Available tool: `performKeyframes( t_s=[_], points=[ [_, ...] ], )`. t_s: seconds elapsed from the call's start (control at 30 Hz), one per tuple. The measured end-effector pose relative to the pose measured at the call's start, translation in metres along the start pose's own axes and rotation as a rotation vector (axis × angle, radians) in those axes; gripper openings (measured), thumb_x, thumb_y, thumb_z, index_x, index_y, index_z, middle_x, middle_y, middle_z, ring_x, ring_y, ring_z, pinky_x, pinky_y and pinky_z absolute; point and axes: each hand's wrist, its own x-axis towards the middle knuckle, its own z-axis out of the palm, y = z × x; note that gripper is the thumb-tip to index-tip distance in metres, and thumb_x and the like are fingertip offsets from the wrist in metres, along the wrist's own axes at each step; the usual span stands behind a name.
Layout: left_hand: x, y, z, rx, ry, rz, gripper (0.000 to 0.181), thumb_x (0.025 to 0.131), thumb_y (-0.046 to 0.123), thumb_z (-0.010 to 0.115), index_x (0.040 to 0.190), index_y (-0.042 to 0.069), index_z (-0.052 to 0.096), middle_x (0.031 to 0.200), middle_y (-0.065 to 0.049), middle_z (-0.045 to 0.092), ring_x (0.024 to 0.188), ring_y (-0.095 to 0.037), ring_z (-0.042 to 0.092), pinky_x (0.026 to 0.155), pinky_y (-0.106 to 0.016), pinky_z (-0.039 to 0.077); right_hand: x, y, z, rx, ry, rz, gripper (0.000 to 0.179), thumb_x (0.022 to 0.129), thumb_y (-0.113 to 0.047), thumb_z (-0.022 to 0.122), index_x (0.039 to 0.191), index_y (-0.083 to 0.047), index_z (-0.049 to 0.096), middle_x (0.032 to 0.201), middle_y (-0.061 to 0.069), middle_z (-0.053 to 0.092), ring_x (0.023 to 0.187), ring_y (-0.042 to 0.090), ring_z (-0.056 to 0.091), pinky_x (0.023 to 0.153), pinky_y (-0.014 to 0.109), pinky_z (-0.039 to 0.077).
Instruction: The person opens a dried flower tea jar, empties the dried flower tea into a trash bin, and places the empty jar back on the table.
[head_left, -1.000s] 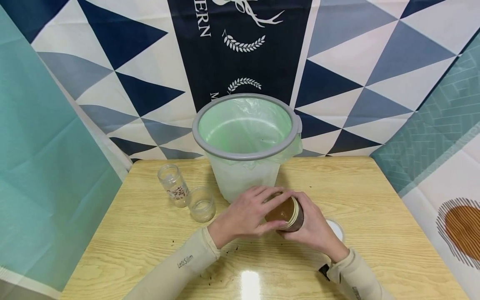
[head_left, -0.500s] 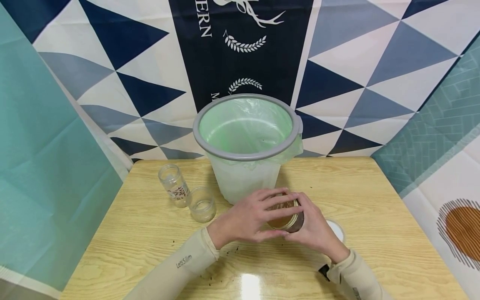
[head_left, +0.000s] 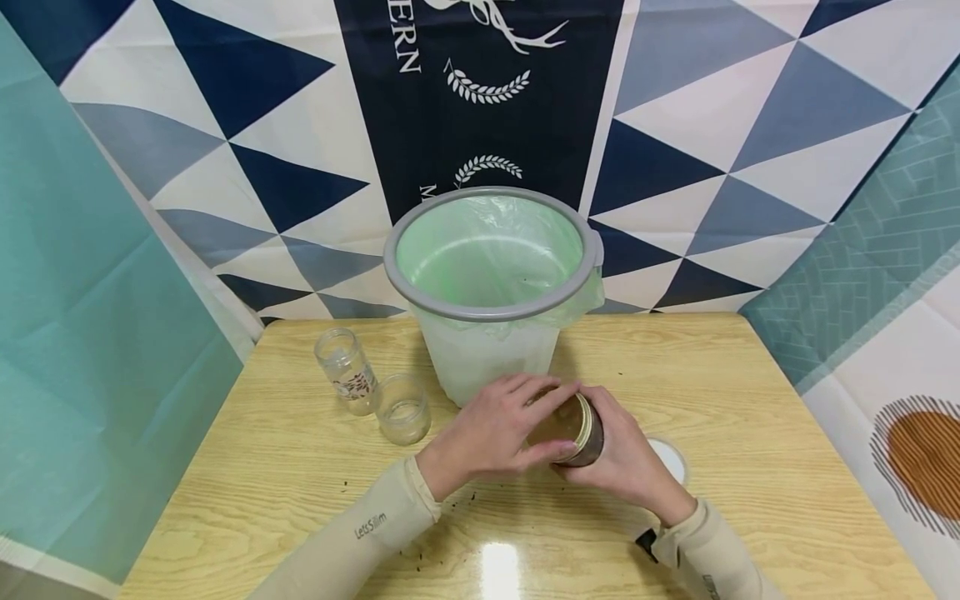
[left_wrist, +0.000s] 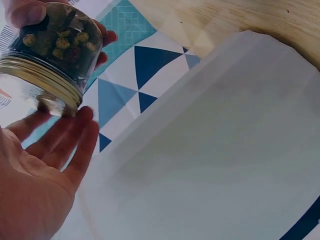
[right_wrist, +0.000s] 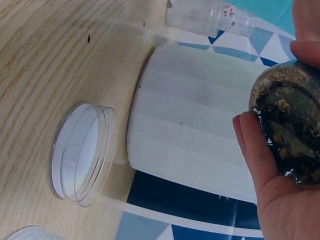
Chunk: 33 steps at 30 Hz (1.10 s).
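Observation:
My right hand (head_left: 626, 458) grips the body of a glass jar (left_wrist: 60, 42), which holds dark dried contents with small yellow dried flowers. The jar lies tilted on its side in front of the bin, its gold-coloured lid (head_left: 558, 429) facing left. Fingers and thumb of my left hand (head_left: 495, 429) hold the lid's rim; in the left wrist view (left_wrist: 45, 175) the fingertips meet its edge. The right wrist view shows the jar's base beside the right fingers (right_wrist: 257, 150). My left palm partly hides the lid in the head view.
A white bin (head_left: 487, 354) with a grey rim and green liner stands behind the hands. At left are a tall printed clear jar (head_left: 347, 375) and a short clear jar (head_left: 405, 412). A clear round dish with a white base (right_wrist: 80, 152) lies right of my hand. Dark crumbs dot the table.
Half a second ago my left fingers stretched across the lid towards the right hand. Now they have drawn back left to its rim. The right hand still holds the jar, with its tilt slightly changed.

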Motion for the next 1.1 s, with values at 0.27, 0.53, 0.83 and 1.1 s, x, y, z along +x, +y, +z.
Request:
performKeyframes(
  t_s=[0.27,0.53,0.83,1.1],
  points=[
    [0.0003,-0.0028,-0.0035,-0.066,0.014,0.149,0.073,0.095,0.053,0.068,0.154,0.015,0.049,0.157,-0.005,0.052,0.15,-0.022,0.043,0.126,-0.031,0.032,-0.0004,-0.0018,-0.0024,0.006,-0.019,-0.007,0.096,0.059,-0.022,0.099,0.141,-0.009,0.05,0.13,0.006,0.062,0.112,0.021,0.063,0.089,0.042,0.058],
    [0.0014,-0.0035,-0.0027,-0.12,0.042,0.234,0.061,0.097,0.048,0.068,0.149,0.018,0.057,0.152,-0.003,0.057,0.147,-0.023,0.047,0.125,-0.032,0.032,-0.0003,-0.0038,-0.0046,0.041,-0.035,-0.007,0.093,0.059,-0.015,0.096,0.14,-0.01,0.051,0.131,0.004,0.062,0.109,0.015,0.062,0.087,0.033,0.057],
    [0.0026,0.0029,-0.002,-0.052,0.032,0.042,0.071,0.094,0.056,0.069,0.149,0.014,0.055,0.14,-0.004,0.064,0.125,-0.018,0.062,0.109,-0.028,0.051,-0.0013,-0.0025,-0.0018,0.0,-0.021,0.004,0.091,0.06,-0.02,0.097,0.138,-0.008,0.052,0.124,0.007,0.063,0.103,0.023,0.065,0.082,0.038,0.058],
    [0.0001,0.0005,-0.0042,-0.06,0.038,0.029,0.079,0.091,0.055,0.072,0.153,0.012,0.049,0.151,-0.006,0.057,0.141,-0.022,0.053,0.12,-0.03,0.041,0.0,-0.0039,-0.0033,0.019,-0.032,0.018,0.097,0.059,-0.019,0.097,0.142,-0.007,0.05,0.129,0.009,0.063,0.109,0.025,0.065,0.086,0.043,0.058]
  ],
)
